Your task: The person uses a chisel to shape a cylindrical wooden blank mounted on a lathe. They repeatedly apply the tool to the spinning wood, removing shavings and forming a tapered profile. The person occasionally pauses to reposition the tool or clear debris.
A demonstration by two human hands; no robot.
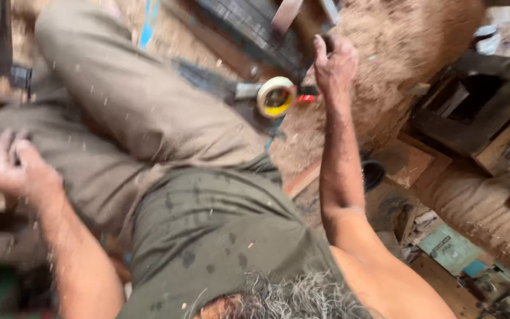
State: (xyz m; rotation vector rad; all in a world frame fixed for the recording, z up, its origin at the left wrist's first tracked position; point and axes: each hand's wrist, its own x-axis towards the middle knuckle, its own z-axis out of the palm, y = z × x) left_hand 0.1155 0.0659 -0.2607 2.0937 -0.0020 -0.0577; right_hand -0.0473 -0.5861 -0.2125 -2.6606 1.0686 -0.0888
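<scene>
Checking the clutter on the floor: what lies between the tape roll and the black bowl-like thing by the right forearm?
In the head view, sawdust-strewn floor and the right forearm lie between the tape roll and the black thing.

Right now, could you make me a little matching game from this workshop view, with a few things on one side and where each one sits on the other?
Things:
1. roll of tape
2. right hand
3. left hand
4. sawdust heap

Places:
A. far left, beside the trouser leg
B. top right, piled behind the raised arm
C. on the floor just beyond the knee, centre
D. raised at top centre, closed on a small dark object

Pairs: 1-C, 2-D, 3-A, 4-B
</scene>
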